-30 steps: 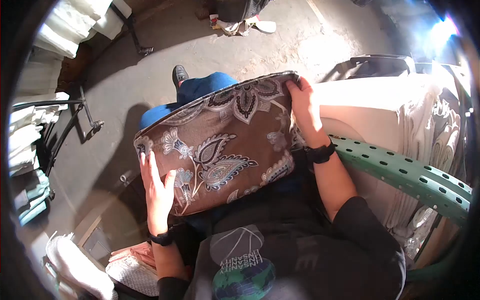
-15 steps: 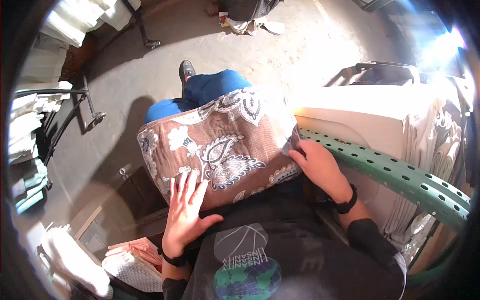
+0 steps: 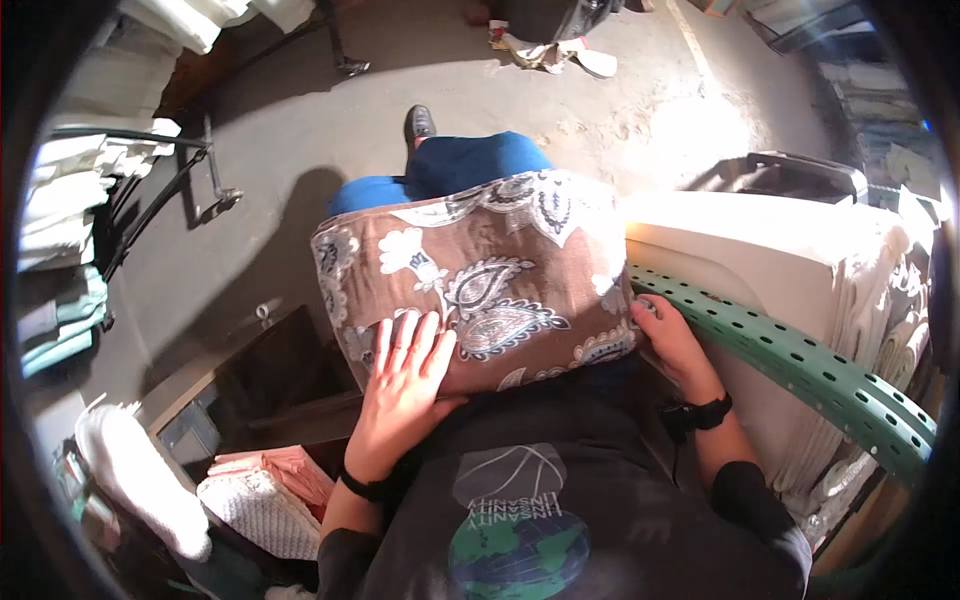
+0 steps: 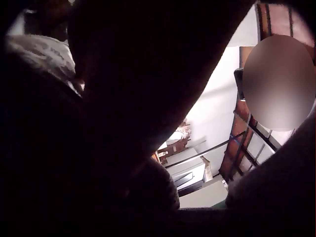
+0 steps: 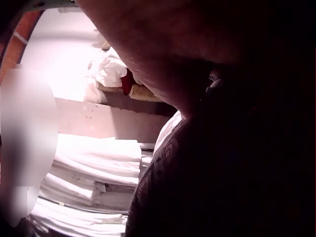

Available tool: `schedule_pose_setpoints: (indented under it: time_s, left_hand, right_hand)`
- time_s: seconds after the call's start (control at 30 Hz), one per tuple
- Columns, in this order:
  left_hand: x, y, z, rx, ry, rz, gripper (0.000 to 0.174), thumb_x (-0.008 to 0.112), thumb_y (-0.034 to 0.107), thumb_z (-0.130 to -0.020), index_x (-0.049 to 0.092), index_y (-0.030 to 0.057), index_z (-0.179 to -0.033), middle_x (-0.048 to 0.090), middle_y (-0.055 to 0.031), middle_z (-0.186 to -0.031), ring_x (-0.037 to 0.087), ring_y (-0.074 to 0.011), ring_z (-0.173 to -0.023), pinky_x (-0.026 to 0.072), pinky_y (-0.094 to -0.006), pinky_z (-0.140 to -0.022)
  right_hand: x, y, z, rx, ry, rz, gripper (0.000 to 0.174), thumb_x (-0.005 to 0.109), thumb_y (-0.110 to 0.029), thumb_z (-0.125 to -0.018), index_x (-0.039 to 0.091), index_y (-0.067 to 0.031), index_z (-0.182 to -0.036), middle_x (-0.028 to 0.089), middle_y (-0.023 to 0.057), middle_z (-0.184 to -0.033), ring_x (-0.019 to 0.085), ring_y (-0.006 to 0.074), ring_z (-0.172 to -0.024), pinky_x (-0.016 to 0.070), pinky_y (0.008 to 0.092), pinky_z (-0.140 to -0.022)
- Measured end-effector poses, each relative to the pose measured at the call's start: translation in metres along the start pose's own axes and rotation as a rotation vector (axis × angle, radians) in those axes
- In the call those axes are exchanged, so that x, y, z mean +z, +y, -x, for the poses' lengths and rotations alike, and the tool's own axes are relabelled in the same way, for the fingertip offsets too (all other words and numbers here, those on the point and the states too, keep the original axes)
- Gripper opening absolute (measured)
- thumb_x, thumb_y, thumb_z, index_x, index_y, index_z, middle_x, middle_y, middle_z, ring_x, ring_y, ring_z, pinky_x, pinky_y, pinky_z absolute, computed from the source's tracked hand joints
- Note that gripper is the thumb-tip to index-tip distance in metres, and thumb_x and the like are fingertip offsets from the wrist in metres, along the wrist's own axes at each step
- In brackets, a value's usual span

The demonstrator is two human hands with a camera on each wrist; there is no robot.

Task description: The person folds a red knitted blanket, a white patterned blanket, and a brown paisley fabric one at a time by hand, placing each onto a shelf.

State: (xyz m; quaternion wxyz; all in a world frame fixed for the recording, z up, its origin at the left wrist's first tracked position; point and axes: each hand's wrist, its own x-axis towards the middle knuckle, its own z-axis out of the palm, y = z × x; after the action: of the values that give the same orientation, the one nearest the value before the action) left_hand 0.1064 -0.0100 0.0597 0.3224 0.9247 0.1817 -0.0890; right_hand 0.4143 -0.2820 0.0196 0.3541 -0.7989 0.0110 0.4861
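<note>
A brown cloth with a white and grey paisley and flower print lies folded into a thick, roughly rectangular shape across the person's lap. My left hand rests flat on its near left part, fingers straight and slightly spread. At the near right edge, my right hand grips the cloth's side with bent fingers, the fingertips partly hidden. In the right wrist view the patterned cloth shows as a dark curved edge beside the palm. The left wrist view is mostly dark.
A green perforated metal beam runs along the right, beside a stack of white cloths. Folded white and teal cloths are at the left. Pink cloth and white textured cloth lie near the left elbow.
The cloth has gone from raised and tilted between both hands to lying on the lap. My left hand moved from its left edge onto its top; my right hand slid down from the far right corner.
</note>
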Motion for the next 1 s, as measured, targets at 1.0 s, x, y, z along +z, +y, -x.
schedule_pose_setpoints:
  time_s: [1.0]
  left_hand:
    - [-0.026, -0.005, -0.03, -0.032, 0.171, 0.289, 0.073, 0.083, 0.036, -0.082, 0.056, -0.001, -0.139, 0.051, -0.0263, -0.144, 0.046, -0.0431, -0.138, 0.0287, -0.0578, -0.12]
  right_hand:
    - [-0.064, -0.202, 0.053, -0.818, 0.817, 0.164, 0.037, 0.068, -0.004, -0.096, 0.066, -0.0012, -0.133, 0.068, 0.0065, -0.121, 0.063, 0.0146, -0.104, 0.0499, 0.0283, -0.093]
